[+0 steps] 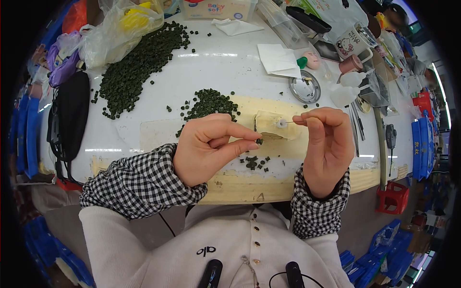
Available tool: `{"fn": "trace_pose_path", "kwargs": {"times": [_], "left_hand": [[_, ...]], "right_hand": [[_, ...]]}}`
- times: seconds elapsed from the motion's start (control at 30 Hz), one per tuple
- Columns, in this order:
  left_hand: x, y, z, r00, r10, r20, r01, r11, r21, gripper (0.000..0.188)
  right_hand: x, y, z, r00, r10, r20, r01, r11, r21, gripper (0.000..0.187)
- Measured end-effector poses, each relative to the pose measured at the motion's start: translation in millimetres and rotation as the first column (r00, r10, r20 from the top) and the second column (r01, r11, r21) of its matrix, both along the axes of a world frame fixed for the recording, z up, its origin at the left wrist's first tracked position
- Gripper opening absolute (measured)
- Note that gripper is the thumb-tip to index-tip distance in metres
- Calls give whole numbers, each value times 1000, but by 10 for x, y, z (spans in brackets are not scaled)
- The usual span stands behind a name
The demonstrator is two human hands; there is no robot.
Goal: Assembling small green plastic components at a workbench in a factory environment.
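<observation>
Between thumb and forefinger, my left hand (204, 149) pinches a small dark green spool-shaped part (259, 141). My right hand (329, 146) is closed on a thin needle-like rod (291, 122), its tip at a small whitish piece (282, 123) on a block wrapped in yellowish tape (267, 121). Whether the tip touches that piece or enters it, I cannot tell. Just below the block, several loose green parts (251, 163) lie on the table. Beyond my left hand spreads a small heap of the same parts (211, 102).
A larger heap of green parts (137, 72) covers the far left, beside plastic bags (115, 36) and a black pouch (71, 113). To the right are a round metal lid (304, 90), white squeeze bottles (346, 91), tweezers (356, 127) and a mug (353, 43).
</observation>
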State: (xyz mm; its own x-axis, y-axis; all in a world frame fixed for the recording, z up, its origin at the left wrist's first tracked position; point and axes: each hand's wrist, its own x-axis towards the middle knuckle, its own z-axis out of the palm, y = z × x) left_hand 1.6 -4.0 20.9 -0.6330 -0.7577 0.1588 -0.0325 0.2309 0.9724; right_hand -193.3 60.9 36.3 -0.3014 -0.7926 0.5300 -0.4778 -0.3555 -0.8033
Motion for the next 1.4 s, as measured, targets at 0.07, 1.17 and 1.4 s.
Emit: {"fn": "trace_pose_path", "kwargs": {"times": [0.07,1.17,1.4], "left_hand": [[2,-6,-5,1000,2,-7,-1,1000,18,19],[-49,3,-42,991,-69,117,83,990,-116,16],[-65,7,-169,930,-196,310,265,944,-198,15]], "right_hand": [[-53,-52,-24,967,-58,-249,60,998,1,6],[-28,393,-123,966,167,-200,-126,971,201,28],[-577,455,-245,727,-225,-648,401,906,136,11]]}}
